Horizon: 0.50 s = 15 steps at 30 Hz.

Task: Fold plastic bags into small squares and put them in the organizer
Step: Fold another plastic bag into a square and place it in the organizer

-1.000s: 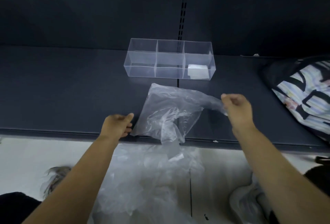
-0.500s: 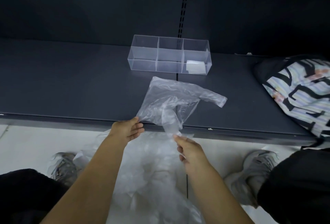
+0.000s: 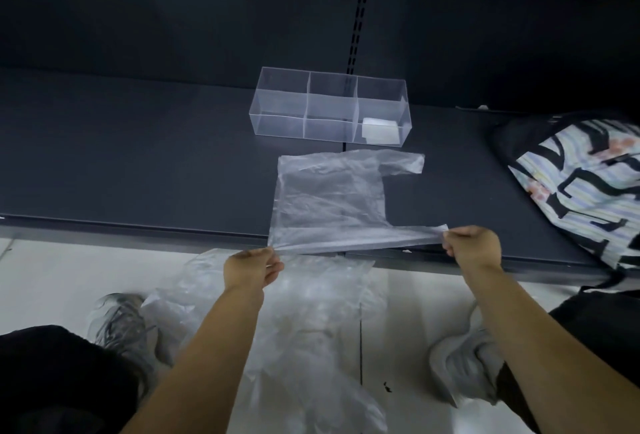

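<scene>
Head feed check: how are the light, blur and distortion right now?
Head view: dim overall, dark shelf and back panel swallow detail; clear plastic bag and organizer faint but sharp enough; left hand and right hand crisp; shoe at lower left smeared; wide-angle stretches the bottom corners; no strong glare.

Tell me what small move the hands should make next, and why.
Probably fold the near edge toward the organizer: the plastic bag lies flat on the shelf, and the left hand and right hand pinch both ends of that edge.
</scene>
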Each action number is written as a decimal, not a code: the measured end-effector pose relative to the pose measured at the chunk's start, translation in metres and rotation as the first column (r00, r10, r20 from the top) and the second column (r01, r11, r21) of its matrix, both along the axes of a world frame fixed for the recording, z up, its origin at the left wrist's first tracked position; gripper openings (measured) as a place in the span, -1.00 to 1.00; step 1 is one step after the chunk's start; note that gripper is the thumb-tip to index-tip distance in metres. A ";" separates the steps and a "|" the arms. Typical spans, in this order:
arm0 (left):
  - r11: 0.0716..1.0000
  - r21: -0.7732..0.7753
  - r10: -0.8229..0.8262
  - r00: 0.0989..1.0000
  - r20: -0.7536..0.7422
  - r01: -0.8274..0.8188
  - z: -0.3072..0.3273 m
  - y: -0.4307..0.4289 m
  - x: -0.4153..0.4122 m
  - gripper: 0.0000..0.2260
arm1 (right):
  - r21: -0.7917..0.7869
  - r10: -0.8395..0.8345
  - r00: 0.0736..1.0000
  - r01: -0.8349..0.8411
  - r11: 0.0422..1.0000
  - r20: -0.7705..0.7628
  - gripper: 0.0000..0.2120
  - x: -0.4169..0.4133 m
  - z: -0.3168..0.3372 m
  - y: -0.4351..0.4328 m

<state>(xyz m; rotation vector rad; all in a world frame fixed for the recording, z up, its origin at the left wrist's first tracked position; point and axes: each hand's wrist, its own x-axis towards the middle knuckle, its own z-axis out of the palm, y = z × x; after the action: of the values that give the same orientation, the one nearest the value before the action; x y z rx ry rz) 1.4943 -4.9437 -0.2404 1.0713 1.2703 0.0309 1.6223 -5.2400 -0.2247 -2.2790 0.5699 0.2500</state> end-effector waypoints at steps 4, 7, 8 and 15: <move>0.860 0.476 -0.135 0.982 -0.132 0.183 0.002 -0.002 0.007 -0.78 | -0.201 -0.027 1.000 0.029 0.979 0.014 -0.85 0.009 -0.003 -0.007; 0.576 0.773 -0.265 0.955 -0.132 0.266 0.013 0.001 0.027 -0.86 | -0.137 -0.068 0.992 0.083 0.987 0.109 -0.77 0.034 -0.001 0.011; 0.479 0.827 -0.325 0.935 -0.144 0.293 0.015 0.003 0.037 -0.86 | -0.087 -0.024 0.990 0.036 0.996 0.137 -0.77 0.046 -0.001 0.018; 0.034 0.827 -0.621 0.660 -0.423 0.561 -0.012 0.021 0.098 -0.62 | 0.354 -0.095 0.993 0.064 0.933 0.073 -0.79 0.116 -0.011 0.054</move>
<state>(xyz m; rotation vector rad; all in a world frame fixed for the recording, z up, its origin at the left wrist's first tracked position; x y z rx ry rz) 1.5923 -4.9226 -0.2529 2.6066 0.5044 0.1684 1.7379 -5.1862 -0.2355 -1.9065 0.5239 0.1921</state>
